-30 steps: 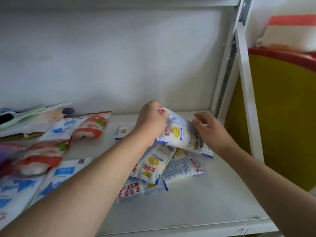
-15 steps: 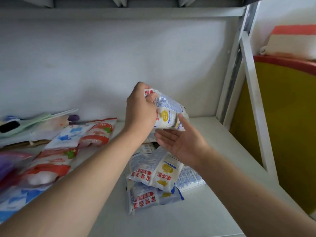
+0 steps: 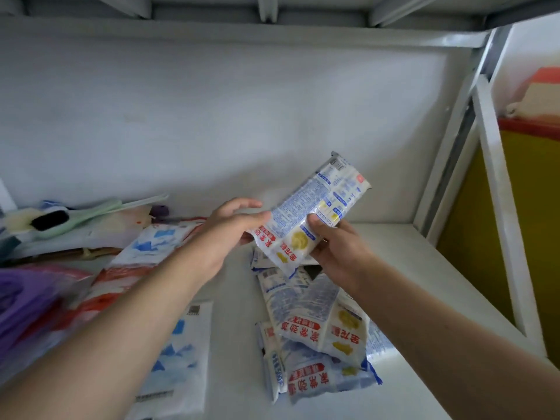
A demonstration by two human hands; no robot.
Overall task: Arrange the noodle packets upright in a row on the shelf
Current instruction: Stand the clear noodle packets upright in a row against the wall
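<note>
A white noodle packet (image 3: 315, 210) with blue, red and yellow print is held in the air above the shelf (image 3: 394, 268), tilted with its top end up to the right. My right hand (image 3: 339, 253) grips its lower end from underneath, thumb on the front. My left hand (image 3: 230, 225) touches the packet's left edge with loosely bent fingers. Below them a loose pile of several noodle packets (image 3: 315, 331) lies flat on the shelf.
Blue-and-white and red-and-white bags (image 3: 169, 344) lie flat on the left of the shelf, with a green-handled brush (image 3: 69, 218) behind them and something purple (image 3: 21, 304) at the far left. The shelf's white upright post (image 3: 500, 207) stands on the right, before a yellow panel (image 3: 533, 237).
The packet has been lifted higher and turned so its far end points up to the right. My right hand now grips its lower end; my left hand has loosened to its left edge.
</note>
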